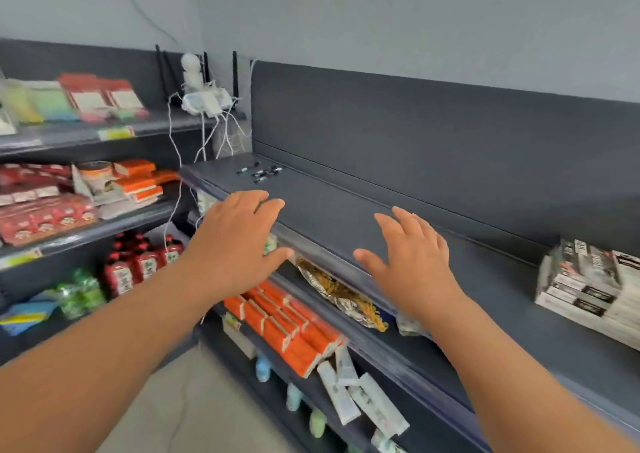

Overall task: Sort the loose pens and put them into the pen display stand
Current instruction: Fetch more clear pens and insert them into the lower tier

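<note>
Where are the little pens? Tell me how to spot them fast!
Look at the long dark grey top shelf. Follow it to its far left end, near the white tangle of plugs and cables. The pens lie there in a small scattered bunch: tiny black sticks with white bits, far smaller than the book stack at the other end.

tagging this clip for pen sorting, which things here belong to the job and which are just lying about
job: loose pens, top shelf, left hand, right hand; no display stand in view
lying about: orange packs, snack bag, stacked boxes, white power strip
</note>
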Demonstrator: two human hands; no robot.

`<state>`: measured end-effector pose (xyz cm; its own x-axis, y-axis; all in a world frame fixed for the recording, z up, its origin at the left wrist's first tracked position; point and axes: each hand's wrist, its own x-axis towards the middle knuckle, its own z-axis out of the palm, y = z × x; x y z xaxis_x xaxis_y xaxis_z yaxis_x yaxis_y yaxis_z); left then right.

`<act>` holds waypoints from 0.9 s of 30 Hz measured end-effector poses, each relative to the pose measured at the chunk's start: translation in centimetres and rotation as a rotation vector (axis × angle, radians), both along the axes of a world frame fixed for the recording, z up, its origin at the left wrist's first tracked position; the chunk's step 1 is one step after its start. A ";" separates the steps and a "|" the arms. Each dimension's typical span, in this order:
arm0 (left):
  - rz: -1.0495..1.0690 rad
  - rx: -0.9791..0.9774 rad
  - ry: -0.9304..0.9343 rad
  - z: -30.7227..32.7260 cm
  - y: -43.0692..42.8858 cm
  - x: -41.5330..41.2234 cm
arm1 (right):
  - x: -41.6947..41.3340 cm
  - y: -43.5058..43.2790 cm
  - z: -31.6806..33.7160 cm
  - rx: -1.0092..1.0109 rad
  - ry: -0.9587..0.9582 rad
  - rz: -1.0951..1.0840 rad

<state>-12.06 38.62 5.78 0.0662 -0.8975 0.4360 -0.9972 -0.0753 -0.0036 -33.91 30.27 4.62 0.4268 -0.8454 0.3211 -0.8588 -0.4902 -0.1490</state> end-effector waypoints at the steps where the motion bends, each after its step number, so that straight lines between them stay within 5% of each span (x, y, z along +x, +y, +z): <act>1: 0.026 0.005 0.005 0.1 0.3 1.4 | 1.5 -0.3 0.1 0.010 -0.001 0.022; 10: 0.153 0.038 0.047 -0.6 -2.7 9.9 | 11.2 -6.1 -0.2 0.071 -0.008 0.129; 27: 0.227 0.076 0.084 -2.8 -24.8 25.7 | 27.6 -28.5 -2.5 0.181 0.041 0.199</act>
